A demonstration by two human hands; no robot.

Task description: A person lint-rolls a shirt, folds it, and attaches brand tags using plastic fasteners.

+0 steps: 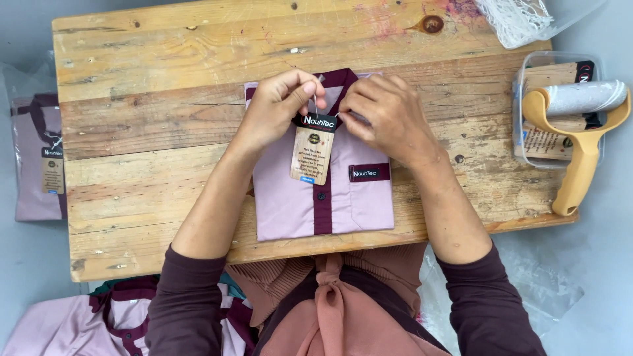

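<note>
At nine o'clock, off the edge of the weathered wooden plank tabletop, a bagged mauve shirt with a maroon collar lies on the grey floor, and at seven o'clock more mauve and maroon shirts are heaped beside your lap.

Near the centre, the folded mauve shirt with a maroon placket lies flat, collar toward twelve o'clock. Your left hand has its fingers closed in a pinch on the thin string at the top of the tan cardboard swing tag with a black header, which hangs down over the placket. Your right hand is curled at the collar just beside it; its fingertips seem pinched on the other end of the string, though your knuckles hide the exact hold.

At three o'clock a yellow-handled lint roller rests across a clear plastic tub of spare tags, and at one o'clock a piece of white netting lies over the tabletop's far edge.

The string is fine and short, so I judge it could slip from either pinch, and a hard tug could wrinkle the collar or skew the fold.
</note>
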